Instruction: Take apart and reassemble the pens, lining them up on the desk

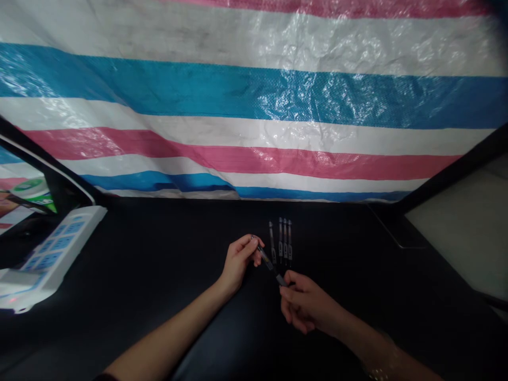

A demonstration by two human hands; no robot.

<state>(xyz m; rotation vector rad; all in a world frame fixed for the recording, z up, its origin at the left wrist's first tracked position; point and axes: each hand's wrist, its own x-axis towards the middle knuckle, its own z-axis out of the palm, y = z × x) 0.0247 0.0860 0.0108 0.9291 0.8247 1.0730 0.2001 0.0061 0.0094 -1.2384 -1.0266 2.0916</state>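
Observation:
Both of my hands hold one dark pen [268,260] above a black table [159,275]. My left hand [238,260] pinches the pen's far end with its fingertips. My right hand [304,304] is closed around the near end, where a grey tip or cap shows. Just beyond the hands, several similar pens [281,241] lie side by side on the table, pointing away from me.
A white power strip [47,256] with blue sockets lies at the table's left edge. A striped pink, blue and white tarp [254,106] hangs behind the table. A pale surface [464,233] borders the table on the right.

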